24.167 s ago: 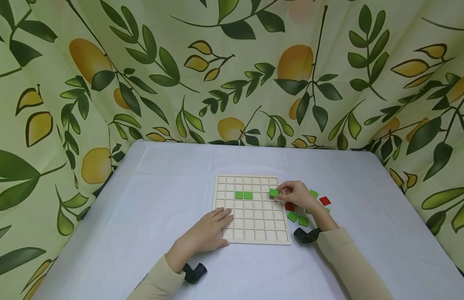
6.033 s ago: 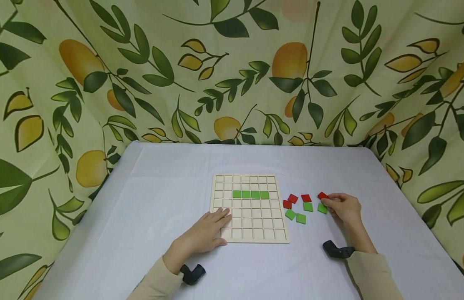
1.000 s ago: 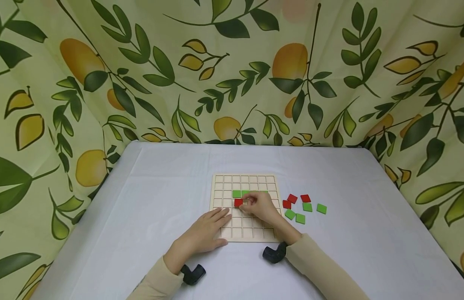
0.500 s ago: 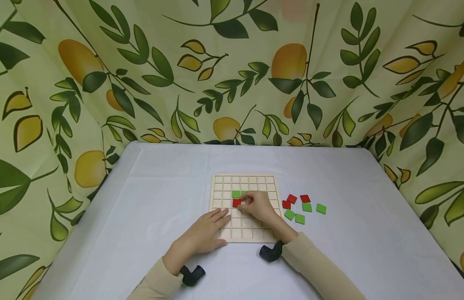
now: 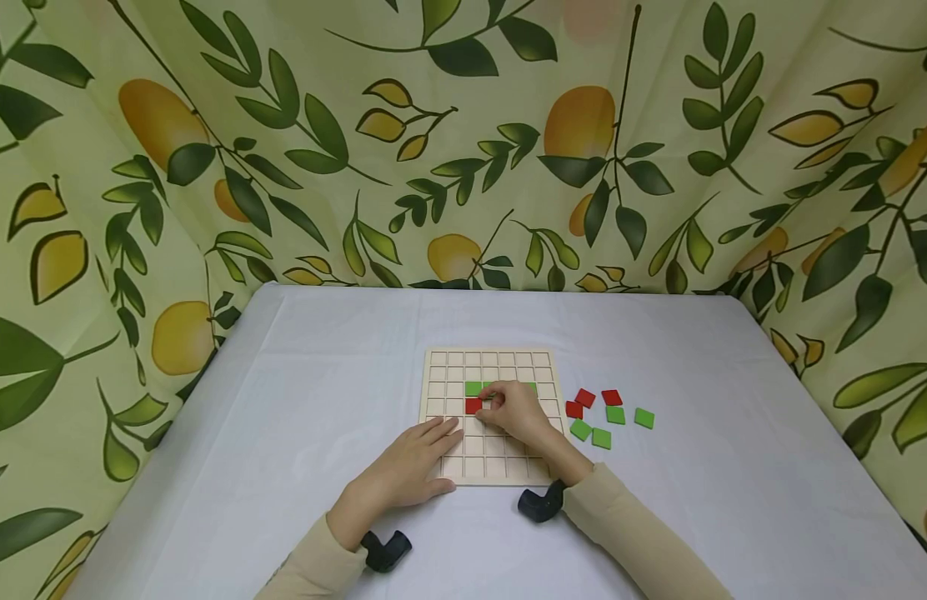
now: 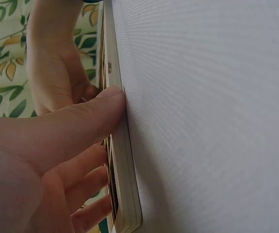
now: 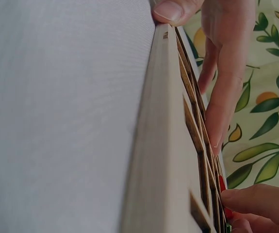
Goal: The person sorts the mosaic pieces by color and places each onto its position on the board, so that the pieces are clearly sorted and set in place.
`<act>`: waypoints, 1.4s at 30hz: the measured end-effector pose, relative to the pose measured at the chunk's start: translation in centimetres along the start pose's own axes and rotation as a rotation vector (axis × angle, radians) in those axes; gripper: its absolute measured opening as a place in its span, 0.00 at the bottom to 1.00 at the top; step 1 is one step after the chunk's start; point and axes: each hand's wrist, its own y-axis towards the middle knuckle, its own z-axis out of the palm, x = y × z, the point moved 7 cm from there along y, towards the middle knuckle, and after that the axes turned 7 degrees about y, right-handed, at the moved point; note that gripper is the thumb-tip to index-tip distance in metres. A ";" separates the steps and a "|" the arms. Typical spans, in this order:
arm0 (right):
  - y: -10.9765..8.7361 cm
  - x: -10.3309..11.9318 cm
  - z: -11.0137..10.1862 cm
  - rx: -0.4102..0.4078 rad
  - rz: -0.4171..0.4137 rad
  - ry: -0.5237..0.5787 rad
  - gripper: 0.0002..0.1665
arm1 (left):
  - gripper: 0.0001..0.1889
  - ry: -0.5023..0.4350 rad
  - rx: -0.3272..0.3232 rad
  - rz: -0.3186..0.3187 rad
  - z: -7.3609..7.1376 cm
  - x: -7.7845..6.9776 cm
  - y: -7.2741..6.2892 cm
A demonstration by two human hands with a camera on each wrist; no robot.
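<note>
A pale wooden grid board [image 5: 452,374] lies on the table, with green tiles [image 5: 473,388] in a row across it, partly hidden by my right hand [image 5: 518,412]. That hand pinches the right edge of a red tile [image 5: 473,406], in the cell just below the row's left end. In the right wrist view, the thumb touches the red tile [image 7: 222,184]. My left hand [image 5: 411,462] rests on the board's lower left corner, fingers spread over the cells. The left wrist view shows its thumb [image 6: 81,121] against the board's side edge.
Right of the board lie loose red tiles [image 5: 585,397] and several loose green tiles [image 5: 616,414]. A white cloth [image 5: 321,358] covers the table. Behind it hangs a leaf-and-fruit patterned curtain [image 5: 452,254]. Each wrist carries a black device [image 5: 387,551].
Green tiles in the row grew from two to four. My right hand took a red tile from the far right to below the row; it has since settled straighter. My left hand stayed.
</note>
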 end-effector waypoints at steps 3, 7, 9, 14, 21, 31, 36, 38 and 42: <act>0.0 0.0 -0.1 -0.002 0.001 0.009 0.12 | 0.36 0.003 0.002 0.000 0.1 0.0 0.0; -0.1 -0.2 -0.1 0.003 0.014 0.033 0.12 | 0.36 0.001 0.001 0.004 0.2 0.0 0.1; -0.1 -0.3 -0.2 0.001 0.015 0.044 0.12 | 0.36 0.003 0.000 0.007 0.2 -0.1 0.0; -0.1 -0.4 -0.1 0.003 0.016 0.061 0.11 | 0.36 0.005 -0.004 0.009 0.0 -0.1 0.0; -0.2 -0.6 -0.2 0.012 0.034 0.087 0.09 | 0.36 0.000 -0.007 0.008 0.0 -0.1 0.0; -1.1 -1.2 -1.2 0.013 0.051 0.112 0.08 | 0.35 -0.012 -0.004 -0.002 -0.1 -0.1 -0.1; -1.6 -1.5 -1.9 0.031 0.042 0.124 0.09 | 0.35 -0.015 -0.002 -0.004 -0.3 -0.1 -0.2; -1.8 -1.6 -2.2 0.031 0.023 0.128 0.10 | 0.35 -0.023 0.001 -0.007 -0.3 -0.1 -0.2; -2.6 -2.1 -2.8 0.028 0.037 0.137 0.10 | 0.35 -0.023 0.011 -0.010 0.0 -0.1 0.0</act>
